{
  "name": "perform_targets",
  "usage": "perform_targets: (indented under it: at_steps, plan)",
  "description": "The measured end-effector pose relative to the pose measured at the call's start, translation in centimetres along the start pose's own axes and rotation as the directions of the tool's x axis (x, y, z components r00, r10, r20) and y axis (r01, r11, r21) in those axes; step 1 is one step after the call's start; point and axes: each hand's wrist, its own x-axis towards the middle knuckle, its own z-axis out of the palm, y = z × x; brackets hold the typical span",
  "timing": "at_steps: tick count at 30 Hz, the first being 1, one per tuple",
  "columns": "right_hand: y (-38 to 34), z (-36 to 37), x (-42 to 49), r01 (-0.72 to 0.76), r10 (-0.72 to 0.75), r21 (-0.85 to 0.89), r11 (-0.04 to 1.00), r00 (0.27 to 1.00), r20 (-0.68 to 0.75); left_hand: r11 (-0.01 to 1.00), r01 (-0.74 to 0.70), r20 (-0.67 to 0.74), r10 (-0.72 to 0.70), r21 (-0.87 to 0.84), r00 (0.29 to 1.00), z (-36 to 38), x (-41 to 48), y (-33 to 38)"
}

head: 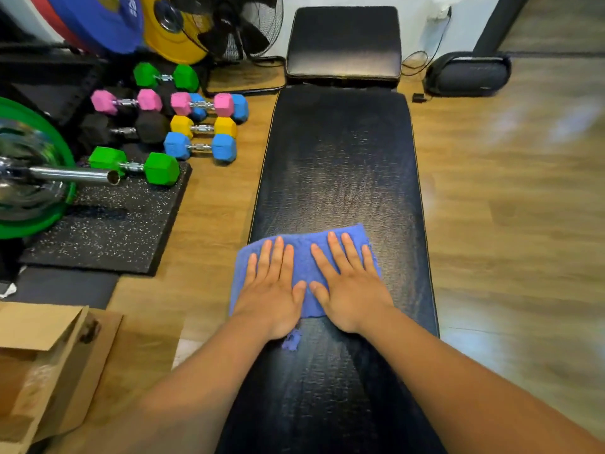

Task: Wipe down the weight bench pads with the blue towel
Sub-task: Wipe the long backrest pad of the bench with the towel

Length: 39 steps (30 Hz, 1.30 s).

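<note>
Item 1. Blue towel (302, 244): lies spread flat on the near half of the long bench pad (337, 165). Its left edge laps past the pad's left side, and a frayed scrap shows by my left wrist.

Item 2. My left hand (271, 290): palm down on the towel's left part, fingers (278, 253) straight and lightly spread, pressing flat, gripping nothing.

Item 3. My right hand (352, 286): palm down on the towel's right part, fingers (337, 253) likewise straight and pressing flat. The two thumbs lie just beside each other.

Item 4. Long bench pad: black, glossy, crackled surface, running away from me.

Item 5. Short bench pad (343, 40): black, at the far end, just beyond the long one.

Item 6. Wood floor (507, 224), either side of the bench.

Item 7. To the left, on and near a speckled rubber mat (108, 231): green dumbbell (134, 165), blue dumbbell (199, 147), yellow dumbbell (203, 127), pink dumbbell (126, 101).

Item 8. Barbell end (75, 174) with a green plate, far left.

Item 9. Fan (235, 24), far left of the short pad; dark speaker (468, 73) to its right.

Item 10. Cardboard box (42, 355), near left, flaps open.
</note>
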Motion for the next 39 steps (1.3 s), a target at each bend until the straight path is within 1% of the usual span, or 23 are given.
perform_targets:
  at_steps: [5, 9, 12, 15, 25, 28, 32, 36, 39]
  plan:
    - [2.9, -1.6, 3.5, 0.007, -0.005, -0.031, 0.999, 0.999, 0.046, 0.998, -0.057, 0.022, 0.056, 0.020, 0.998, -1.3, 4.3, 0.7]
    - [3.6, -1.6, 4.7, 0.025, -0.025, -0.061, 0.998, 1.000, 0.004, 0.995, -0.092, 0.011, 0.092, 0.025, 0.996, -2.0, 5.8, 0.4]
    - [4.1, -1.9, 6.0, 0.025, -0.024, -0.052, 0.998, 1.000, 0.009, 0.994, -0.104, 0.022, 0.103, 0.026, 0.994, -3.0, 7.4, 0.3]
    - [5.0, -2.8, 8.1, 0.023, -0.023, -0.031, 0.999, 1.000, 0.000, 0.998, -0.069, 0.040, 0.069, -0.009, 0.997, -3.8, 9.6, 0.2]
    - [8.6, -6.6, 17.6, 0.062, -0.062, -0.034, 0.997, 0.998, -0.001, 1.000, 0.021, 0.023, -0.021, -0.016, 1.000, -7.0, 19.4, 0.2]
    - [10.8, -8.7, 22.9, 0.107, -0.108, -0.036, 0.994, 0.994, -0.027, 0.997, 0.071, -0.007, -0.071, -0.027, 0.997, -9.1, 24.5, 0.0]
    - [14.1, -11.6, 31.7, 0.176, -0.179, -0.065, 0.982, 0.982, -0.050, 0.988, 0.152, -0.072, -0.152, -0.012, 0.986, -11.9, 33.5, 0.1]
    - [16.2, -13.7, 38.9, 0.190, -0.190, -0.023, 0.982, 0.981, -0.027, 0.979, 0.203, -0.088, -0.204, -0.017, 0.975, -14.4, 41.1, 0.4]
    - [17.2, -14.2, 41.6, 0.174, -0.174, 0.026, 0.984, 0.985, -0.006, 0.982, 0.186, -0.096, -0.183, 0.016, 0.978, -15.3, 44.4, 0.4]
